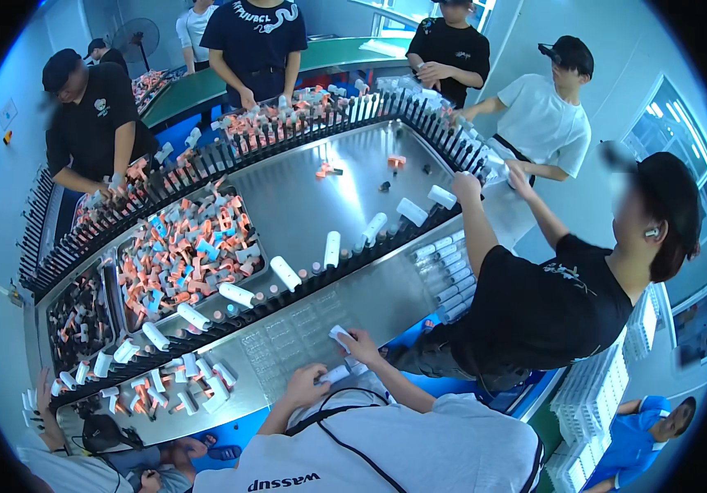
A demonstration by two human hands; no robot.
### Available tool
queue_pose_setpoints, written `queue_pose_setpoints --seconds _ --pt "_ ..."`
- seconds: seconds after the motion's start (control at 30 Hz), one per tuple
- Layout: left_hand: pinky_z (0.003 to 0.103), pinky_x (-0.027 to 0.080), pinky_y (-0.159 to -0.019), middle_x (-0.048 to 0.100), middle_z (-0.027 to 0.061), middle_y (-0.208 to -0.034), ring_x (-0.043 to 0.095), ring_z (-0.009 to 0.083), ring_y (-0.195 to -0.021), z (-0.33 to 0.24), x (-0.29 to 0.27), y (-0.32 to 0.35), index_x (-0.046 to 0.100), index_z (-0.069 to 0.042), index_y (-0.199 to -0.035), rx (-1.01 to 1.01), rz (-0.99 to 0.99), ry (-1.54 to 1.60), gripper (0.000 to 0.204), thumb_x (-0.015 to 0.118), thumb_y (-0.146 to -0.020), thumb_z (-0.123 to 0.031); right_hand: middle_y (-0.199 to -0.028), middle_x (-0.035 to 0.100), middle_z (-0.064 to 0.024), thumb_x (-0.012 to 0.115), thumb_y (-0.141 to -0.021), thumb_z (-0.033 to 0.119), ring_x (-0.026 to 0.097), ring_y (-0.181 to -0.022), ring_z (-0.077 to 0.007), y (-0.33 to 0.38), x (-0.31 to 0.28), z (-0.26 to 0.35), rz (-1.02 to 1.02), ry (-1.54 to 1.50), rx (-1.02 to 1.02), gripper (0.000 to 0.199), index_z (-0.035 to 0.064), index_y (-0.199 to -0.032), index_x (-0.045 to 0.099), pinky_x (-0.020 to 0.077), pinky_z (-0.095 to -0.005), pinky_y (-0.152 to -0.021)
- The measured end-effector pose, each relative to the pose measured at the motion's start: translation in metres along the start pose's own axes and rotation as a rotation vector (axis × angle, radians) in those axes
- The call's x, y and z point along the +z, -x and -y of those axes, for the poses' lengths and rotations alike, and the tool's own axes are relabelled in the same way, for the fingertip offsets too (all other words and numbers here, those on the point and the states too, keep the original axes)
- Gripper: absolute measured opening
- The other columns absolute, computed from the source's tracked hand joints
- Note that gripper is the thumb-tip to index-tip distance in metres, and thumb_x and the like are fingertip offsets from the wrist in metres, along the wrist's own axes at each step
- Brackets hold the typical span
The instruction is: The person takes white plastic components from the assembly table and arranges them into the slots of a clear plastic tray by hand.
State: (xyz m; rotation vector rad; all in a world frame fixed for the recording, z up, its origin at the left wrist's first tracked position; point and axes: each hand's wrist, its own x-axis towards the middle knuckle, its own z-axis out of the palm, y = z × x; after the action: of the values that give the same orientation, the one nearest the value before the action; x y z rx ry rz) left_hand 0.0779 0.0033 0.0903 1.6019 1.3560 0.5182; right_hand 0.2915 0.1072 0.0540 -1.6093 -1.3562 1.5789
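Observation:
At the table's near edge, my left hand (309,384) is closed around a white rounded casing (335,375), held low near my body. Slightly farther off and to the right, my right hand (361,347) grips another white casing (339,334), which is tilted upward. The fingers of both hands are partly hidden. In front of my hands lies a clear plastic blister tray (288,337) with rows of pockets, flat on the metal table (370,300).
A black conveyor rail (308,283) carrying white casings (285,273) runs beyond the tray. A metal bin of orange and grey parts (185,255) stands to the left. Loose parts (169,386) lie nearer. Close on the right, a person in black (534,320) reaches toward the conveyor; filled trays (454,279) lie beside them.

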Motion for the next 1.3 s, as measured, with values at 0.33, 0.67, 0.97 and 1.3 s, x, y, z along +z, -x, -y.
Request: queue_pose_setpoints --seconds 0.33,0.67,0.97,1.3 --pt "0.038 0.059 -0.084 0.07 0.0135 -0.117 0.07 0.0261 -0.104 0.101 -0.04 -0.018 0.061 -0.005 -0.138 -0.327 -0.305 0.651 0.038 0.056 -0.106 -0.023 -0.092 0.075 -0.0083 0.069 -0.099 0.037 0.072 -0.079 -0.0148 -0.018 0.025 0.022 0.113 -0.063 -0.036 0.042 -0.0016 -0.116 0.071 0.0549 -0.03 -0.068" --pt "0.047 0.06 -0.096 0.063 0.0177 -0.13 0.07 0.0321 -0.109 0.1 -0.052 -0.009 0.048 0.003 -0.143 -0.305 -0.275 1.002 0.047 0.065 -0.102 -0.014 -0.093 0.076 -0.0056 0.072 -0.097 0.041 0.072 -0.073 -0.0127 -0.053 0.037 0.009 0.148 -0.124 0.042 0.045 0.0005 -0.118 0.074 0.0541 -0.0261 -0.058" --pt "0.046 0.062 -0.091 0.065 0.0192 -0.128 0.072 0.0355 -0.108 0.112 -0.057 -0.016 0.047 0.005 -0.145 -0.235 -0.229 1.164 0.05 0.066 -0.101 -0.011 -0.086 0.075 -0.0055 0.071 -0.098 0.04 0.069 -0.067 -0.0118 -0.058 0.038 0.013 0.158 -0.128 0.019 0.041 0.0019 -0.111 0.076 0.0521 -0.0283 -0.055" --pt "0.044 0.062 -0.092 0.065 0.0191 -0.129 0.072 0.0353 -0.107 0.105 -0.063 -0.022 0.047 0.004 -0.146 -0.327 -0.28 1.141 0.05 0.065 -0.101 -0.01 -0.082 0.075 -0.0057 0.072 -0.098 0.038 0.069 -0.065 -0.0118 -0.056 0.046 0.017 0.06 -0.005 -0.086 0.04 -0.0005 -0.103 0.077 0.0506 -0.0276 -0.054"
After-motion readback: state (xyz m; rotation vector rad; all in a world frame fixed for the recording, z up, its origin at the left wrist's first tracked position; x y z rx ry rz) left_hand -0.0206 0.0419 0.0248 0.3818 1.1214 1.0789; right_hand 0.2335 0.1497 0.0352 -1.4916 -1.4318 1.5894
